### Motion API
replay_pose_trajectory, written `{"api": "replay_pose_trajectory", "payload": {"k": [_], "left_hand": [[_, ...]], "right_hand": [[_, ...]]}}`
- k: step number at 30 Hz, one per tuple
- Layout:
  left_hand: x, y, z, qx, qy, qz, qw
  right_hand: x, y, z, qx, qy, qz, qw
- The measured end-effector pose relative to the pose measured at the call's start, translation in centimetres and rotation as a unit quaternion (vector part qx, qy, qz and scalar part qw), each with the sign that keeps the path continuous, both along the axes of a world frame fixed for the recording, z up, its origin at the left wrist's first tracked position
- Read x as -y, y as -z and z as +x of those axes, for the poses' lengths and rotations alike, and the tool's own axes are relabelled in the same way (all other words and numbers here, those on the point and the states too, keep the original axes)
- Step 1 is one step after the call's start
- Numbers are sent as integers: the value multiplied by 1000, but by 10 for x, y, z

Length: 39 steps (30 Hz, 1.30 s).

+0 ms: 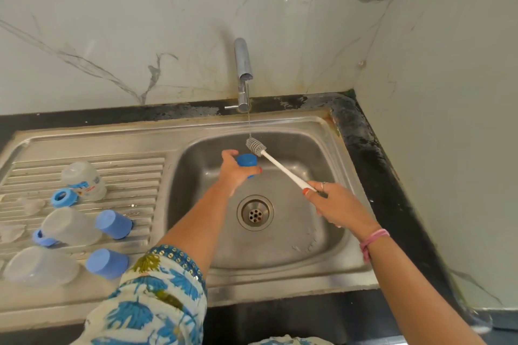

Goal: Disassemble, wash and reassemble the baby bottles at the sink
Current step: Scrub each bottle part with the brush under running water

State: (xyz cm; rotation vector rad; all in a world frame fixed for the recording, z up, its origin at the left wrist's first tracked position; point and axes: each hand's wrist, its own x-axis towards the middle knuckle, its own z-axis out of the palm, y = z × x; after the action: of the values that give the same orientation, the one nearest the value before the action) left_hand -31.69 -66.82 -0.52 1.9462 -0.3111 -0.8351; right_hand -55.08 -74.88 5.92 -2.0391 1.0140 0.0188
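Note:
Over the sink basin (316, 235) my left hand (235, 171) grips a blue bottle cap (247, 161). My right hand (335, 204) holds the white handle of a bottle brush (280, 166); its grey bristle head (255, 146) sits just right of the cap, under a thin stream from the tap (243, 64). On the drainboard (134, 168) to the left lie three clear bottle bodies (84, 179) (70, 225) (39, 266), two blue caps (113, 224) (106, 263), two blue collar rings (63, 197) (42, 238) and clear teats (32, 204).
The drain (255, 213) lies in the basin's middle between my forearms. A marble wall rises behind the tap and along the right side. A dark wet counter (372, 148) rims the sink at the back and right.

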Motion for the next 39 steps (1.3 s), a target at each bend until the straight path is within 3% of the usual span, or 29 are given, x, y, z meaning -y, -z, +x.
{"api": "replay_pose_trajectory", "payload": {"k": [3,8,12,14,15,16,17,18,19,20,21,23,25,27,29,32,34,37,39], "left_hand": [[12,-16,21,82,7,-11,997],[28,-25,43,193,119,-7,974],[36,-29,56,216,188,-17,958],[38,-30,62,216,186,-19,958],[39,-31,64,216,174,-26,960],[39,-32,66,218,162,-35,962],[38,-33,67,226,154,-46,961],[38,-33,69,236,150,-53,959],[38,-34,72,246,148,-62,956],[37,-36,75,252,149,-67,954],[37,-38,78,257,156,-69,951],[36,-44,87,268,189,-61,943],[35,-48,95,268,227,-40,935],[33,-52,101,256,257,-19,932],[31,-54,104,210,265,-31,941],[30,-56,102,131,199,-74,968],[31,-58,96,5,113,-126,985],[36,-60,80,-212,31,-209,954],[43,-59,70,-272,-7,-253,929]], "right_hand": [[5,-9,-1,-23,-10,-58,998],[13,-24,1,-113,-71,-191,972],[32,-23,15,-149,-131,-329,923],[35,-21,27,-142,-134,-313,930],[32,-20,33,-107,-114,-245,957],[28,-18,40,-52,-73,-108,990],[22,-16,46,11,-11,87,996],[18,-17,51,57,54,276,958],[15,-17,54,86,95,401,907],[14,-16,55,99,107,457,877],[15,-15,56,102,98,467,873],[16,-10,59,93,65,362,925],[20,-7,61,29,-5,106,994],[27,-7,59,-63,-84,-158,982],[35,-11,54,-113,-101,-310,938],[41,-16,47,-133,-99,-384,908],[39,-14,44,-130,-94,-414,896],[35,-11,40,-108,-71,-457,880],[33,-11,41,-114,-68,-420,898]]}}
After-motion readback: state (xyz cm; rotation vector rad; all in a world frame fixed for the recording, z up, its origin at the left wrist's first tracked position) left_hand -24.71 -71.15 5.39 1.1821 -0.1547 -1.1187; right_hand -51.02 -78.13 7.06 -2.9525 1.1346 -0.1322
